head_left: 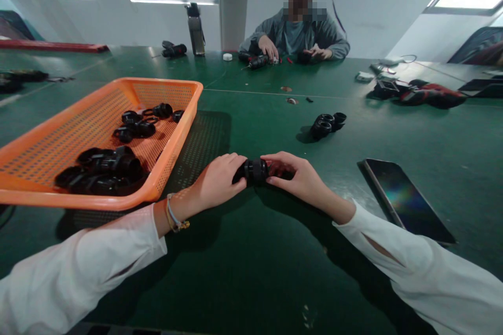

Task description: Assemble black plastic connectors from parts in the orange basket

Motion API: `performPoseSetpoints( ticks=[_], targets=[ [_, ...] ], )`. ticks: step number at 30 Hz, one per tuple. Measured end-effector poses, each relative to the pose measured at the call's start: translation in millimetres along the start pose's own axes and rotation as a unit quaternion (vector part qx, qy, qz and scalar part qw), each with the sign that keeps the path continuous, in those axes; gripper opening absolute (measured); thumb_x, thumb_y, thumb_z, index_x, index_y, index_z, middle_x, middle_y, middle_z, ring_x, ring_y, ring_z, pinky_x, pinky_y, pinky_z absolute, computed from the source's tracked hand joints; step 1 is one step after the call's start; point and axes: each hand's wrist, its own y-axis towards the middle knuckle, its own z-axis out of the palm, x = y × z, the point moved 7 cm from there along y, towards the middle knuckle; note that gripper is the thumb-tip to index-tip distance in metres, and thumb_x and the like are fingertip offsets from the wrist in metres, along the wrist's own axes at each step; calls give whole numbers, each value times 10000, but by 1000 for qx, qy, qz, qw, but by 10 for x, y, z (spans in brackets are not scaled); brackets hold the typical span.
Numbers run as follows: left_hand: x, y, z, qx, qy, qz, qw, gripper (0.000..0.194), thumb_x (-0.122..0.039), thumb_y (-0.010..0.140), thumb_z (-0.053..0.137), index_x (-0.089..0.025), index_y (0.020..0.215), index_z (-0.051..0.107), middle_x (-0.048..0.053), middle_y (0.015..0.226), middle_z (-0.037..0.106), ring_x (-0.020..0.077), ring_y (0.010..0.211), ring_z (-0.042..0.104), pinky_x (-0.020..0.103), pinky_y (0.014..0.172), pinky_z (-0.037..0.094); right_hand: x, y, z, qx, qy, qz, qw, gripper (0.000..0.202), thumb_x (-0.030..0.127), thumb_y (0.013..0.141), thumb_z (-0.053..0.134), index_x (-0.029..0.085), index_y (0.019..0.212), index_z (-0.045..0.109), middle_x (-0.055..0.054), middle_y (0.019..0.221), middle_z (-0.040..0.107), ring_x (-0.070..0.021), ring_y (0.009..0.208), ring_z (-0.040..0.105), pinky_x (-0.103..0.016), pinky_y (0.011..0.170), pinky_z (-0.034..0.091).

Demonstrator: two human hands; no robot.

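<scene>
Bridging the space between the two hands, a black cylindrical part [257, 170] is held just above or against the green tabletop [255, 267], its lengthwise axis running roughly left to right. Its left end is gripped by the left hand [220, 180], whose fingers are closed over it; bracelets [171, 213] are worn on that wrist. Its right end is pinched by the right hand [294, 175], with thumb and fingers narrowed about the rim. Whether the part is supported by the table cannot be told

To the left, an orange basket [78, 200] is placed, in which more black parts [106, 165] are heaped in two clusters. Beyond the right hand, a small group of black cylinders [324, 126] is set on the table, and near the right forearm a phone [404, 196] is laid screen up. Across the table, a dark tool [257, 61] is touched by a seated person [294, 36], beside whom, farther left, a bottle [195, 31] is stood upright
</scene>
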Motion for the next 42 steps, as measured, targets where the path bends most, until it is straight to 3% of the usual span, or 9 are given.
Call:
performPoseSetpoints(
  ticks=[7, 15, 21, 42],
  targets=[
    [-2, 4, 3, 1, 4, -2, 1000, 224, -182, 770, 478, -126, 969, 564, 75, 854, 605, 212, 837, 574, 348, 769, 481, 26, 4, -30, -21, -8, -21, 1000, 340, 163, 682, 656, 222, 1017, 663, -51, 996, 642, -159, 790, 608, -310, 687, 509],
    [-5, 1, -8, -6, 5, 7, 1000, 231, -178, 764, 481, -133, 977, 560, 68, 858, 610, 204, 825, 572, 343, 758, 479, 6, -11, -11, -10, 2, -18, 1000, 418, 173, 699, 648, 242, 1108, 599, -25, 920, 636, -131, 697, 590, -300, 663, 517],
    [-9, 8, -6, 4, 10, 3, 1000, 230, -186, 772, 485, -127, 980, 565, 73, 858, 609, 208, 828, 574, 342, 757, 478, 22, -8, -4, -9, -2, -26, 1000, 315, 176, 707, 643, 228, 1018, 634, -26, 904, 614, -126, 689, 588, -295, 660, 514],
    [-13, 11, -15, 5, 6, 1, 1000, 244, -183, 774, 482, -114, 990, 574, 83, 875, 619, 216, 837, 576, 352, 769, 478, 14, 5, -9, -9, -5, -6, 1000, 311, 210, 703, 656, 242, 1012, 638, -13, 871, 641, -135, 688, 587, -295, 653, 499]
  ],
)
